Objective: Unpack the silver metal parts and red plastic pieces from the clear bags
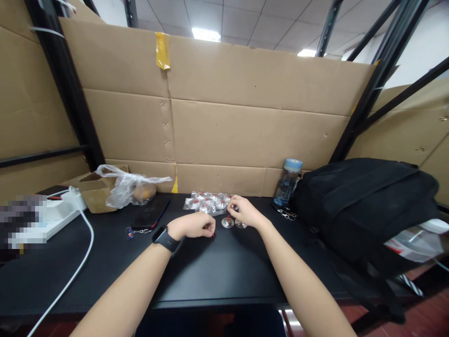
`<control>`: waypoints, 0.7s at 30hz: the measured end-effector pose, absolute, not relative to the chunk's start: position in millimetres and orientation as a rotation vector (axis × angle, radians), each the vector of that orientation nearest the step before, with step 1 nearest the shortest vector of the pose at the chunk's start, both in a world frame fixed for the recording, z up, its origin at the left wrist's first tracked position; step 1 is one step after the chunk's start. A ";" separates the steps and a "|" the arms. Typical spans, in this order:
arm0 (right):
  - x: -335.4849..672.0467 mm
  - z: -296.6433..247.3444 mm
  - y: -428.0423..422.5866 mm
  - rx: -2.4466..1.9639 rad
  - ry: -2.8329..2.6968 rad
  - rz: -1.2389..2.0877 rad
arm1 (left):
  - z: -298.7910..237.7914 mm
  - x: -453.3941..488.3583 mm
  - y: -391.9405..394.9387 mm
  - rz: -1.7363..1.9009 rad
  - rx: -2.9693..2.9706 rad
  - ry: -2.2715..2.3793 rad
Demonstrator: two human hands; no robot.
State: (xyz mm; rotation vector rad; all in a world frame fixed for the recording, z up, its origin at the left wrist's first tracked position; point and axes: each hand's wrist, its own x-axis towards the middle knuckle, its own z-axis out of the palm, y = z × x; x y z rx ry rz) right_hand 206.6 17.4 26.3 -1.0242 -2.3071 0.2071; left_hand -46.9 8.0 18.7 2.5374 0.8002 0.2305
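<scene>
My right hand (243, 211) is closed in a pinch at the red stem of a small shiny silver disc (228, 223) on the black tabletop. Partly under that hand lies a second silver disc (241, 224). To the left, my left hand (201, 225) hovers low over the table with its fingers curled together. A tiny red piece (213, 235) shows at its fingertips, too small to name. Just behind both hands are several clear plastic packets (206, 202), holding silver discs with red centres. A black watch (166, 238) is on my left wrist.
A phone (150, 213) with a keychain, a plastic bag (136, 189), a cardboard box (96, 192) and a white power strip (63, 215) with a cable lie left. A water bottle (287, 182) and black backpack (365, 206) stand right. Cardboard (217, 126) walls the back.
</scene>
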 end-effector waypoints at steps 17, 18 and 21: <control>254.3 7.8 44.2 -1.413 -2.403 0.797 | 16.8 -42.8 18.3 0.972 2.627 1.164; 254.3 7.4 44.2 -1.420 -2.411 0.810 | 15.6 -41.9 18.6 0.975 2.638 1.189; 252.0 7.4 42.7 -1.462 -2.414 0.828 | 14.1 -40.4 18.5 0.981 2.658 1.223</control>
